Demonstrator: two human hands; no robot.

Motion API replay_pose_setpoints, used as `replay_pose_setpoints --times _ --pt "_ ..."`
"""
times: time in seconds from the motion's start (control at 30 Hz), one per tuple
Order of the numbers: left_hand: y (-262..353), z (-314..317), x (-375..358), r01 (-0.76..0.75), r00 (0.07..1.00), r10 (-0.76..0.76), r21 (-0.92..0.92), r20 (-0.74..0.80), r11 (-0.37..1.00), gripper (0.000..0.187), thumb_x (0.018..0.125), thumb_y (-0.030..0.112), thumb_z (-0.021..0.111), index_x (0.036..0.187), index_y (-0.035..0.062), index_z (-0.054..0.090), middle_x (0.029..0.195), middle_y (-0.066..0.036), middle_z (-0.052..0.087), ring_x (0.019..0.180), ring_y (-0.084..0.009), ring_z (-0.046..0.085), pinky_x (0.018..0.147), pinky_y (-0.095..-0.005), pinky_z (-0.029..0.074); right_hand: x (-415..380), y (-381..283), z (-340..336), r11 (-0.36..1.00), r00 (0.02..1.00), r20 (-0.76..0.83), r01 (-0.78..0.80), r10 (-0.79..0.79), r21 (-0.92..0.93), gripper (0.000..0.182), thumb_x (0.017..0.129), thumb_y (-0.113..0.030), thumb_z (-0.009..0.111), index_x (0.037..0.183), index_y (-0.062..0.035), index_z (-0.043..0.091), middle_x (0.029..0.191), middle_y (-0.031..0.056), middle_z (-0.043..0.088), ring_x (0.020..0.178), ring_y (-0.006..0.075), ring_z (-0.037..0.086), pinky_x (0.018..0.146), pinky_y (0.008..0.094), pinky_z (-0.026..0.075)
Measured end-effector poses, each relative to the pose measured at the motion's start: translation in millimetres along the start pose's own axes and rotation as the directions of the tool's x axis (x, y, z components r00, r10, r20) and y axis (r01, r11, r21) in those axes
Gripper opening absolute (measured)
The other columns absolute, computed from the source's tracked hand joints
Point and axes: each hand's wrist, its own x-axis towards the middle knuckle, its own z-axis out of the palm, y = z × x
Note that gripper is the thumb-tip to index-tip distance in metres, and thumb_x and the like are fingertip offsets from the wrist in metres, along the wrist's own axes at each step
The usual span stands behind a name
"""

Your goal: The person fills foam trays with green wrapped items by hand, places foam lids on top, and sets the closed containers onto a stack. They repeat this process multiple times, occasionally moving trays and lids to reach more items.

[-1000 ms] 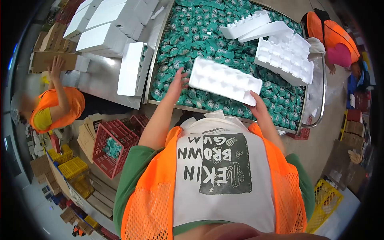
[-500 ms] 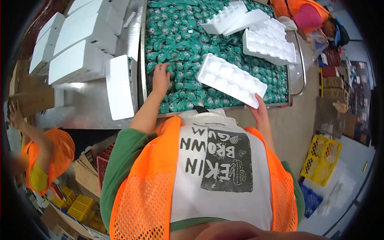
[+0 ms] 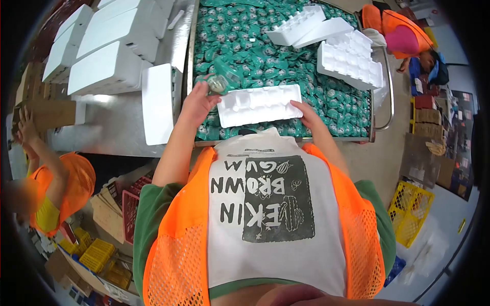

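Note:
My left hand (image 3: 198,102) is closed on a green-wrapped item (image 3: 219,83), lifted over the near left part of the large tray. My right hand (image 3: 306,113) grips the right end of a white foam tray (image 3: 261,104) with rows of moulded hollows. The foam tray lies almost level above the green-wrapped items (image 3: 260,61), its left end just beside my left hand. No items show in its hollows. The large tray (image 3: 191,56) has a metal rim and is full of these wrapped items.
White foam boxes (image 3: 109,66) stand on the metal table (image 3: 120,122) at left, with a white panel (image 3: 157,104) beside the rim. More foam trays (image 3: 349,58) rest at back right. Co-workers (image 3: 66,183) are at left and upper right. Yellow crates (image 3: 411,211) lie at lower right.
My left hand has picked up a green-wrapped item. The foam tray in my right hand has moved left and turned nearly level. The co-worker at left has shifted their hands.

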Motion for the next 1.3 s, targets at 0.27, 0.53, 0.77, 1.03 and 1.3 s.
replay_pose_setpoints --times 0.27,0.53,0.77,1.03,1.3 --pt "-47 27 6 0.000 0.985 0.153 0.887 -0.080 0.462 0.037 0.087 0.017 0.070 0.123 0.0085 0.062 0.111 -0.009 0.065 0.091 -0.0202 0.067 0.072 -0.0319 0.054 42 -16 -9 0.995 0.998 0.063 -0.008 0.014 -0.103 0.066 0.086 -0.030 0.070 0.140 -0.0020 0.044 0.131 0.0094 0.059 0.119 0.0213 0.057 0.101 0.0350 0.044" --pt "-99 55 40 -0.090 0.866 0.476 0.984 0.154 -0.155 0.036 0.082 0.016 0.073 0.115 0.0074 0.063 0.111 -0.012 0.062 0.087 -0.0342 0.065 0.073 -0.0425 0.052 46 6 -25 0.998 0.998 0.037 -0.045 0.046 -0.034 0.066 0.087 -0.034 0.070 0.139 -0.0013 0.045 0.130 0.0091 0.059 0.118 0.0207 0.057 0.099 0.0345 0.045" --pt "-108 52 51 -0.083 0.893 0.410 0.962 0.187 -0.259 0.035 0.079 0.013 0.074 0.112 0.0054 0.063 0.112 -0.012 0.060 0.093 -0.0349 0.064 0.076 -0.0439 0.052 41 1 -20 0.998 0.998 0.062 -0.020 0.023 -0.060 0.071 0.086 -0.039 0.070 0.141 -0.0012 0.044 0.131 0.0100 0.058 0.119 0.0212 0.056 0.098 0.0358 0.044" --pt "-106 51 56 -0.074 0.927 0.313 0.922 0.204 -0.381 0.034 0.076 0.010 0.074 0.108 0.0036 0.065 0.108 -0.013 0.062 0.095 -0.0337 0.064 0.080 -0.0421 0.052 27 -19 -3 0.570 0.842 -0.225 0.114 -0.491 -0.814 0.064 0.084 -0.046 0.072 0.128 -0.0014 0.058 0.120 0.0173 0.061 0.110 0.0294 0.059 0.089 0.0393 0.049" --pt "-107 42 57 -0.111 0.915 0.337 0.941 0.223 -0.321 0.034 0.077 0.008 0.073 0.108 0.0011 0.062 0.099 -0.016 0.061 0.090 -0.0363 0.063 0.077 -0.0453 0.050 100 -79 123 -0.008 0.609 0.477 0.612 -0.633 -0.791 0.036 0.082 -0.016 0.072 0.116 -0.0100 0.063 0.117 0.0103 0.060 0.106 0.0327 0.059 0.086 0.0424 0.051"
